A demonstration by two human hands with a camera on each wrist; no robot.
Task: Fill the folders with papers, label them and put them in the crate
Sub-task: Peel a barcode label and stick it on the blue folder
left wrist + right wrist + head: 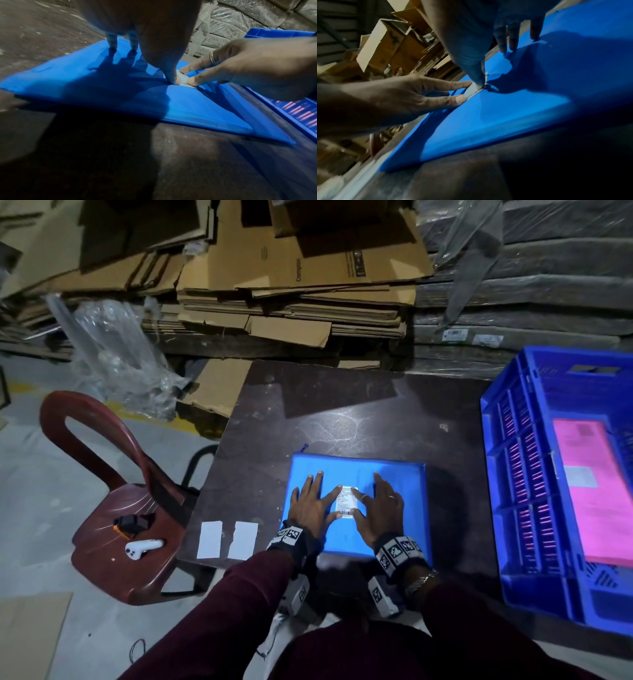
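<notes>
On flat blue plastic folder (356,474), we press white barcode label (347,503), text unreadable, w/ spread fingers of left hand (311,506) & right hand (378,507); "Crompton" on brown cardboard box (298,265) behind

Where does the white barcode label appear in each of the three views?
Head: white barcode label at lower centre, on the blue folder, between both hands.
Left wrist: centre right, mostly hidden under fingertips.
Right wrist: centre, seen edge-on.
Shared landmark: the blue folder.

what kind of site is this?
Likely a warehouse or packing storeroom: flattened cardboard cartons stacked behind the table, shrink-wrapped bundles to the right, and a blue plastic crate beside it.
</notes>
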